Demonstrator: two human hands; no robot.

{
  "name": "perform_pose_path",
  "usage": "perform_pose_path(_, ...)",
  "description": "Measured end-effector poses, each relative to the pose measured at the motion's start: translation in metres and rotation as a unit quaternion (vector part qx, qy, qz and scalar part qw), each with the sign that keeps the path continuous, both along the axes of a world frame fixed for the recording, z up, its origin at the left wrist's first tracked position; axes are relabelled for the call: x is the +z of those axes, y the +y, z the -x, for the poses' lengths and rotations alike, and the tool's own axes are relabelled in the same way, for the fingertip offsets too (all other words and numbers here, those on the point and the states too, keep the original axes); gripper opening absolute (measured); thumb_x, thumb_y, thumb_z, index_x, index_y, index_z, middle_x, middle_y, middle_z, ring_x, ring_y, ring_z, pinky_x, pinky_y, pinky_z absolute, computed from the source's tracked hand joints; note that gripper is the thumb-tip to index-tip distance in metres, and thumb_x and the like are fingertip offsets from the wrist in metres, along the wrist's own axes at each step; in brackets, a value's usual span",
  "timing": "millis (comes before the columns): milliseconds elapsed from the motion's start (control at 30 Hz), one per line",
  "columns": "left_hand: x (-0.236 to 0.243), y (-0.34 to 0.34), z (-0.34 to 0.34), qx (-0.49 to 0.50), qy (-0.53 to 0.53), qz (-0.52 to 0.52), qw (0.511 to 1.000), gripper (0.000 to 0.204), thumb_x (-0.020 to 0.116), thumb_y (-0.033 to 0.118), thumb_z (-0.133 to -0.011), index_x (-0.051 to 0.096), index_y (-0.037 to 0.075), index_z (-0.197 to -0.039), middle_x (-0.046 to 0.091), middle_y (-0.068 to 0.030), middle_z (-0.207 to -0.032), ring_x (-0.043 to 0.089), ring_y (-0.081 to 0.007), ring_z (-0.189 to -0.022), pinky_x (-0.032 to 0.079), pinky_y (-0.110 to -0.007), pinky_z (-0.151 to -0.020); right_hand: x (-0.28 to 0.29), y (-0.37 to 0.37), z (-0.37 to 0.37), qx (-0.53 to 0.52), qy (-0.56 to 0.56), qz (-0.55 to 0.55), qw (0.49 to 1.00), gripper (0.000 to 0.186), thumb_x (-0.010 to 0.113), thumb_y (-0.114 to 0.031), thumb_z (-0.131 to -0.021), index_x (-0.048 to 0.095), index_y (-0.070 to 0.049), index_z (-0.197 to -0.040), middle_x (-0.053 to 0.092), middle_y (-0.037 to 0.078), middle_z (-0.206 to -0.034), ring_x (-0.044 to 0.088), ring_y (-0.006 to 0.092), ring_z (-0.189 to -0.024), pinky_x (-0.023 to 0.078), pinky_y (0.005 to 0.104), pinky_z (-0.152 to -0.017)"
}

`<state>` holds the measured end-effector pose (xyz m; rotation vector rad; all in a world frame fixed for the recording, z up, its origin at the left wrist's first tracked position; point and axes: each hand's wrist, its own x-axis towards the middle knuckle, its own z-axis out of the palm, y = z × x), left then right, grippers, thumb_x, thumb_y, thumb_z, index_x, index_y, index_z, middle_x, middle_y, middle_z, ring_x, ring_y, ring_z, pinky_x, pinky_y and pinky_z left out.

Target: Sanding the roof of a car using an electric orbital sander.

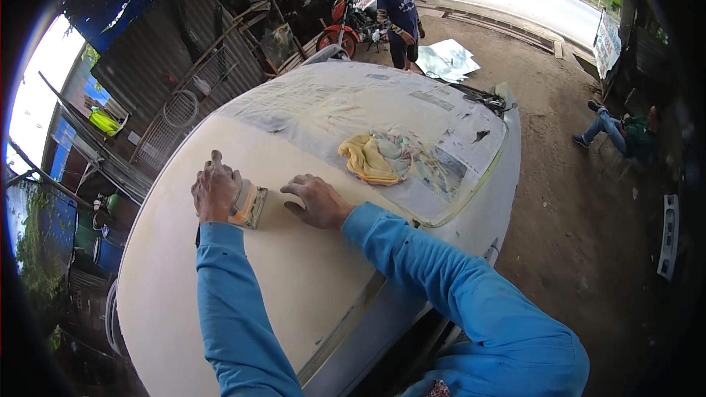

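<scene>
My left hand (215, 190) grips a worn orange-and-grey sanding block (251, 207), which lies flat on the cream-coloured car roof (294, 279). Part of the block is hidden under the palm. To the right of it, my right hand (318, 202) holds nothing, its fingers apart, over or lightly on the roof; contact is hard to tell. Beyond that hand, a crumpled yellow and patterned cloth (368, 159) rests on the newspaper masking (316, 106) that covers the glass.
Past the far end of the car stands a person (401, 11) near a red motorcycle (346, 26). Pale sheets (447, 60) lie on the dirt floor. Someone sits at the right (625, 131). Corrugated metal (158, 48) and wire racks (169, 121) line the left side.
</scene>
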<state>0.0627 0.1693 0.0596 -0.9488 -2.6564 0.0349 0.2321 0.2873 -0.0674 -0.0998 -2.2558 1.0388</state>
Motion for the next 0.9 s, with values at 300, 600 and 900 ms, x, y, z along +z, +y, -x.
perform_pose_path(300,0.004,-0.118,0.045,0.118,0.028,-0.037,0.992,0.052,0.074,0.038,-0.083,0.065,0.019,-0.13,0.068,-0.0118,-0.12,0.068,-0.0336,-0.11,0.055,-0.047,-0.094,-0.003,-0.002,0.002,-0.01,-0.035,-0.024,0.999,0.032,0.072,-0.021,-0.09,0.071,-0.001,-0.116,0.068,0.017,-0.113,0.063,0.0348,-0.111,0.051,0.0439,-0.099)
perform_pose_path(600,-0.001,-0.403,0.064,0.271,0.077,-0.04,0.959,0.052,0.077,0.029,-0.08,0.062,0.016,-0.129,0.066,-0.0168,-0.115,0.068,-0.0385,-0.106,0.056,-0.049,-0.092,-0.013,-0.002,0.005,-0.01,-0.086,-0.048,0.995,0.031,0.069,-0.023,-0.091,0.072,-0.003,-0.115,0.068,0.015,-0.118,0.061,0.0341,-0.116,0.047,0.044,-0.104)
perform_pose_path(900,0.001,-0.632,-0.02,0.449,0.087,-0.028,0.889,0.057,0.078,0.025,-0.08,0.057,0.007,-0.13,0.066,-0.0221,-0.124,0.067,-0.0402,-0.11,0.054,-0.048,-0.097,-0.007,-0.002,0.006,-0.017,-0.108,-0.066,0.992,0.033,0.072,-0.025,-0.091,0.072,-0.004,-0.117,0.067,0.014,-0.116,0.061,0.0339,-0.115,0.047,0.0436,-0.104)
